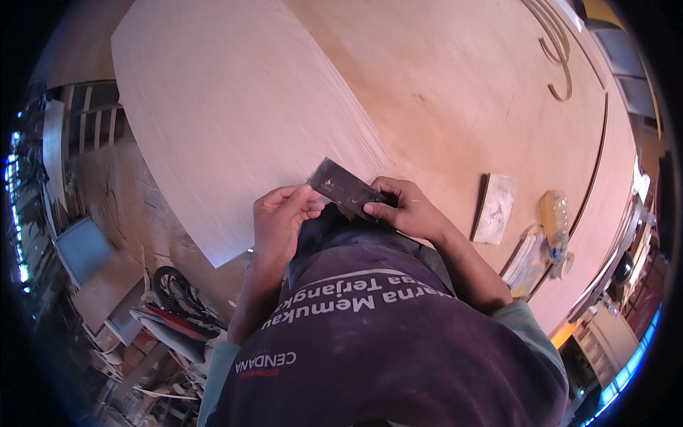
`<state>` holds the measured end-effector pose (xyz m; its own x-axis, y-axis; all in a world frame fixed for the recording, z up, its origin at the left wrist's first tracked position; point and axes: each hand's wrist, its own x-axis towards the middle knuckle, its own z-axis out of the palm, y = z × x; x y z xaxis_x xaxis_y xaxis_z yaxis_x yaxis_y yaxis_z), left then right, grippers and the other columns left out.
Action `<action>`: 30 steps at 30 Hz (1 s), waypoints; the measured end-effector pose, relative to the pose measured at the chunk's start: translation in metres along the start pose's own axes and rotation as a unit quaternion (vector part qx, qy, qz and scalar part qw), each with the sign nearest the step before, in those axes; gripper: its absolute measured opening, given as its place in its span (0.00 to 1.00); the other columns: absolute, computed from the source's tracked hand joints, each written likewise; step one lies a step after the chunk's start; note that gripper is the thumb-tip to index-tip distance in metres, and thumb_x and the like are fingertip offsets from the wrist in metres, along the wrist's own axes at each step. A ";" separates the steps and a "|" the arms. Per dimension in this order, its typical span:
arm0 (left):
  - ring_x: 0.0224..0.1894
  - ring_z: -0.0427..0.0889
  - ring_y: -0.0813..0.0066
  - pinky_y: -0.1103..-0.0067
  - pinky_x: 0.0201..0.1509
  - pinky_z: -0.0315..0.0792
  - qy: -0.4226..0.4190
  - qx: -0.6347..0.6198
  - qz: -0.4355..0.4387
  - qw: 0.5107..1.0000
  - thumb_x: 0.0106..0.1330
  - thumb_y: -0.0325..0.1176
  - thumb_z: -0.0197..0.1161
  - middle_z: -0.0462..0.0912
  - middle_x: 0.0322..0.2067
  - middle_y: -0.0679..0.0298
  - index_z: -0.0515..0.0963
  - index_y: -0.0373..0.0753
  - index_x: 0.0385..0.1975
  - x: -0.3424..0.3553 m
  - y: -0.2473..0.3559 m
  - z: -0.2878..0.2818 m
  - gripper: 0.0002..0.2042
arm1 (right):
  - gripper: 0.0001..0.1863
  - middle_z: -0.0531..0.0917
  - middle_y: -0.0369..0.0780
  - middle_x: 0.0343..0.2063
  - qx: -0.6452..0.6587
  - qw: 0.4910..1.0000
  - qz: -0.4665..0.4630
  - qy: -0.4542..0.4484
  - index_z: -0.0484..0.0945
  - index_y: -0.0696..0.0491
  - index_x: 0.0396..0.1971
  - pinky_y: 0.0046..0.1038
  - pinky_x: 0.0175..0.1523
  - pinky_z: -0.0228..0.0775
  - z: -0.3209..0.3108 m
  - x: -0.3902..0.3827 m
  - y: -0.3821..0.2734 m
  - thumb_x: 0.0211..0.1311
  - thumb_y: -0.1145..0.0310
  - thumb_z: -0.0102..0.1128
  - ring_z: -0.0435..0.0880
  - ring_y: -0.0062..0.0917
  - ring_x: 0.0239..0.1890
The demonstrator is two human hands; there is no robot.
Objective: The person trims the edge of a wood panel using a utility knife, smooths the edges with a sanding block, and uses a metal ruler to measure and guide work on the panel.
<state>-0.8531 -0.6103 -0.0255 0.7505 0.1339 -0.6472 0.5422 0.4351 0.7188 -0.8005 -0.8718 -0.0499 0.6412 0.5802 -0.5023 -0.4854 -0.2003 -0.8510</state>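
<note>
In front of my body, my right hand [407, 208] grips one end of a dark, flat rectangular plate [346, 186], thumb on top. Pale smears mark the plate, which tilts across the gap between my hands. My left hand [283, 213] is closed, thumb and fingers pinched together right at the plate's left corner. Whether the corner or some small thing is between those fingertips cannot be made out. Beneath and beyond both hands lies a large pale panel [220, 107] with fine streaks, resting on a broader tan board [427, 85].
To the right, a whitened rectangular block [496, 208], a clear plastic bottle with yellowish contents [555, 219] and a flat, worn packet [525, 262] lie on the board. Curved strips [558, 50] are at the far right. A wheel [174, 288] and stacked boards [107, 288] stand lower left.
</note>
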 end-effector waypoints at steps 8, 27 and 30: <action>0.32 0.87 0.72 0.77 0.38 0.81 0.013 0.075 -0.063 0.995 0.74 0.28 0.65 0.87 0.32 0.59 0.83 0.31 0.40 -0.005 -0.020 -0.003 0.06 | 0.07 0.82 0.37 0.30 0.022 1.000 0.011 -0.020 0.82 0.59 0.42 0.27 0.47 0.70 0.003 -0.023 0.024 0.69 0.73 0.68 0.76 0.20 0.37; 0.39 0.80 0.83 0.85 0.40 0.70 -0.184 0.204 0.013 0.961 0.67 0.20 0.63 0.83 0.37 0.64 0.84 0.32 0.53 -0.021 -0.030 -0.034 0.15 | 0.28 0.87 0.51 0.37 -0.600 0.649 -0.066 0.463 0.84 0.56 0.54 0.39 0.48 0.79 -0.099 -0.003 0.053 0.60 0.54 0.75 0.87 0.42 0.40; 0.41 0.81 0.82 0.85 0.42 0.71 -0.193 0.249 0.024 0.949 0.65 0.19 0.63 0.84 0.40 0.63 0.82 0.34 0.58 -0.026 -0.033 -0.042 0.20 | 0.19 0.87 0.46 0.36 -0.492 0.774 -0.166 0.362 0.87 0.54 0.49 0.37 0.47 0.79 -0.099 0.015 0.041 0.62 0.60 0.74 0.86 0.39 0.39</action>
<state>-0.9068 -0.5908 -0.0428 0.8091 -0.2342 -0.5390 0.5437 -0.0498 0.8378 -0.7518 -0.9491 -0.1077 0.9713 0.2065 0.1179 0.2378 -0.8462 -0.4768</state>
